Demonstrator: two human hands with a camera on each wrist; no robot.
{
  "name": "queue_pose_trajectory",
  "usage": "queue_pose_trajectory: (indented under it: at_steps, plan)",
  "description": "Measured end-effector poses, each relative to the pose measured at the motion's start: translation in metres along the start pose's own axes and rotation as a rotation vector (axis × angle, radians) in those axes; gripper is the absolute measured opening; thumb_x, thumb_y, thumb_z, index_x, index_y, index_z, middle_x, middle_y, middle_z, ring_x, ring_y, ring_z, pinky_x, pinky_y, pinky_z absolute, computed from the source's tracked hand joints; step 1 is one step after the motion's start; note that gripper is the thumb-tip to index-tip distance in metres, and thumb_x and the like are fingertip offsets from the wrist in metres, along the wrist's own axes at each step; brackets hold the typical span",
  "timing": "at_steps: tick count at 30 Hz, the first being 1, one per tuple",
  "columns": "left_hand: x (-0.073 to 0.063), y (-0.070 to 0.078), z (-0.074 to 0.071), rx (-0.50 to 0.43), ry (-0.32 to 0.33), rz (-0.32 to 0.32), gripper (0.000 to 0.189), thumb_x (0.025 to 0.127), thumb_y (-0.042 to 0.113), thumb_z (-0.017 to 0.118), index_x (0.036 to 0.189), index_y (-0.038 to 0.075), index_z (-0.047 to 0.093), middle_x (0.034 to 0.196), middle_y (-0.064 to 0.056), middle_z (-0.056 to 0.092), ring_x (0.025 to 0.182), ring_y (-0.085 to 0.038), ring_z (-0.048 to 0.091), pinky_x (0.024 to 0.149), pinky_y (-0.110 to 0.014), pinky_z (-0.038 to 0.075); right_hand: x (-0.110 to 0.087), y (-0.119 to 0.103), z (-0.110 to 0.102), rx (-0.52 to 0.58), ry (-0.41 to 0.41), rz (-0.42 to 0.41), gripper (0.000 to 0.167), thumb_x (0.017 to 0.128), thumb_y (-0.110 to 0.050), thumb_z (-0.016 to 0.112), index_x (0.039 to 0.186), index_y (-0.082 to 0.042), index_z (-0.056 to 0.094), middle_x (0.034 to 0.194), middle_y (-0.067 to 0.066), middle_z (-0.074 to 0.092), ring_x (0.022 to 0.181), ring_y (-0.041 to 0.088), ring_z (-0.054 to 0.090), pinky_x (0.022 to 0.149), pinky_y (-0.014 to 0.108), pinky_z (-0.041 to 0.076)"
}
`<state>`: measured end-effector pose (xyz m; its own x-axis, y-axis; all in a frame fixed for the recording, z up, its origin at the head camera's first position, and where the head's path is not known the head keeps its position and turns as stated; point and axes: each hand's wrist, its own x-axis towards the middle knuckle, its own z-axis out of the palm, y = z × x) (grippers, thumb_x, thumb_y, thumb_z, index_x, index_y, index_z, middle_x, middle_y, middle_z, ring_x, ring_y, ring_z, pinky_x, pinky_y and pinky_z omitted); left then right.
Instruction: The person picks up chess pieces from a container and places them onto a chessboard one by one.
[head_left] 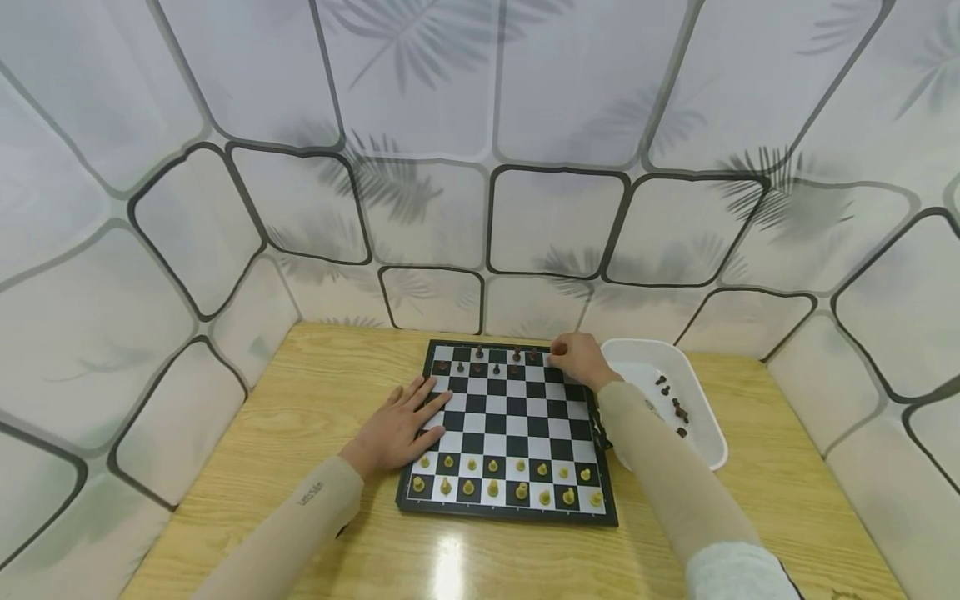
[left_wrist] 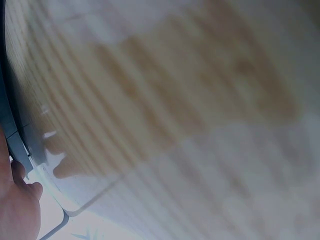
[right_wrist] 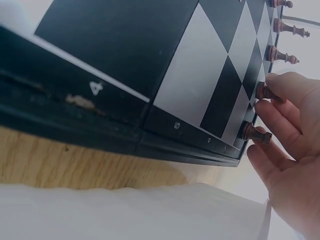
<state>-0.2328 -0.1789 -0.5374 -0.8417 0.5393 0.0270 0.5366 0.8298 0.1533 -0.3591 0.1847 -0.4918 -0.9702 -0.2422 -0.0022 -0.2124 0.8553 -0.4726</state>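
A black-and-white chessboard [head_left: 495,423] lies on the table. My left hand [head_left: 393,432] rests on its left edge with the fingers spread. At the far right corner, my right hand [head_left: 581,360] pinches a dark chess piece [right_wrist: 266,93] between thumb and fingers, low at the board. Another dark piece, a rook [right_wrist: 255,132], stands at the corner by the other fingertips. Several dark pieces, among them a red-brown one [head_left: 517,354], stand along the far rows. Yellow pieces [head_left: 492,487] fill the two near rows. The left wrist view is mostly blurred wood and wall.
Right of the board stands a white plastic tray [head_left: 705,417] with several dark pieces [head_left: 679,410] in it. The right forearm crosses over the tray's near left side. Patterned fabric walls [head_left: 555,221] enclose the wooden table [head_left: 300,400] at the back and sides.
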Motion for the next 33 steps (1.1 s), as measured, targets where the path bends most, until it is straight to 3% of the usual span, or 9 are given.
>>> queue_pose_trajectory:
  at_steps: [7, 13, 19, 24, 33]
  plan:
    - [0.0, 0.0, -0.001, -0.009, 0.002, -0.001, 0.067, 0.11, 0.057, 0.037, 0.169, 0.025, 0.028, 0.176, -0.016, 0.019, 0.164, -0.039, 0.016, 0.129, -0.064, 0.024, -0.002, -0.002, -0.002, -0.001, 0.011, 0.002, 0.03, 0.097, -0.018, 0.074, 0.116, 0.005, 0.075, 0.115, 0.021, 0.077, 0.109, 0.037, 0.072, 0.097, 0.049, 0.059]
    - [0.0, 0.0, 0.0, 0.001, -0.002, -0.001, 0.068, 0.111, 0.058, 0.035, 0.169, 0.025, 0.027, 0.176, -0.016, 0.019, 0.164, -0.039, 0.016, 0.128, -0.064, 0.025, -0.005, -0.003, -0.007, 0.033, -0.005, 0.01, 0.036, 0.098, -0.02, 0.073, 0.124, 0.005, 0.073, 0.12, 0.022, 0.076, 0.112, 0.037, 0.071, 0.096, 0.048, 0.06]
    - [0.0, -0.002, 0.003, 0.013, -0.001, -0.007, 0.068, 0.111, 0.059, 0.034, 0.169, 0.025, 0.026, 0.177, -0.015, 0.018, 0.164, -0.039, 0.016, 0.128, -0.064, 0.025, -0.012, -0.003, -0.025, 0.077, -0.01, -0.009, 0.043, 0.101, -0.024, 0.07, 0.132, 0.006, 0.069, 0.128, 0.026, 0.072, 0.12, 0.042, 0.067, 0.097, 0.053, 0.059]
    - [0.001, -0.002, 0.004, 0.006, 0.003, -0.004, 0.068, 0.11, 0.058, 0.035, 0.169, 0.025, 0.027, 0.177, -0.015, 0.018, 0.164, -0.04, 0.017, 0.128, -0.065, 0.026, -0.019, 0.001, -0.045, 0.079, 0.031, -0.03, 0.042, 0.103, -0.026, 0.066, 0.131, 0.005, 0.07, 0.128, 0.025, 0.071, 0.123, 0.044, 0.065, 0.101, 0.057, 0.057]
    - [0.0, -0.002, 0.004, 0.004, 0.016, 0.004, 0.068, 0.11, 0.058, 0.037, 0.169, 0.025, 0.027, 0.176, -0.015, 0.019, 0.164, -0.04, 0.017, 0.128, -0.065, 0.026, -0.05, 0.029, -0.07, 0.049, 0.082, -0.057, 0.04, 0.106, -0.026, 0.063, 0.129, 0.004, 0.071, 0.125, 0.026, 0.072, 0.116, 0.044, 0.067, 0.097, 0.059, 0.056]
